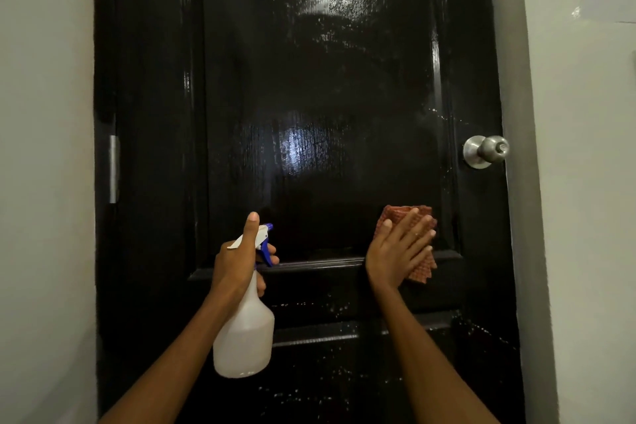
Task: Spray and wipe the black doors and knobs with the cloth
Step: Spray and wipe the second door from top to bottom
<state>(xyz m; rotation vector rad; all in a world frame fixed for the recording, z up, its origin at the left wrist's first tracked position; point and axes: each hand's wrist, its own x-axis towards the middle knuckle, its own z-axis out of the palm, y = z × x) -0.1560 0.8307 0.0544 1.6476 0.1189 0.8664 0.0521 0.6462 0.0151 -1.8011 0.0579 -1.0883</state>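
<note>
door: black and glossy, streaked wet across the upper panel above the fingers; droplets speckle the lower panels below both wrists.
step: wiping looks to be in hand, at the bottom right corner of the upper panel, just above the ledge where the panel ends.
next move: by my reading, carry the cloth down over the spotted lower panels, then up and right to the knob; it calls for flat, even pressure, no fresh spray needed yet down there.
bottle: white translucent plastic, hanging below the left fingers; what liquid it holds, or how much, i cannot tell.
right hand: fingers straight and slightly spread, pressing flat on the cloth against the door.
left hand: fingers curled round the bottle's neck, thumb raised straight up, one finger at the blue trigger.
cloth: reddish, folded, pinned under the right fingers, edges showing above and below them.
knob: round, silver, up and right of the right fingertips, well apart, untouched.
</note>
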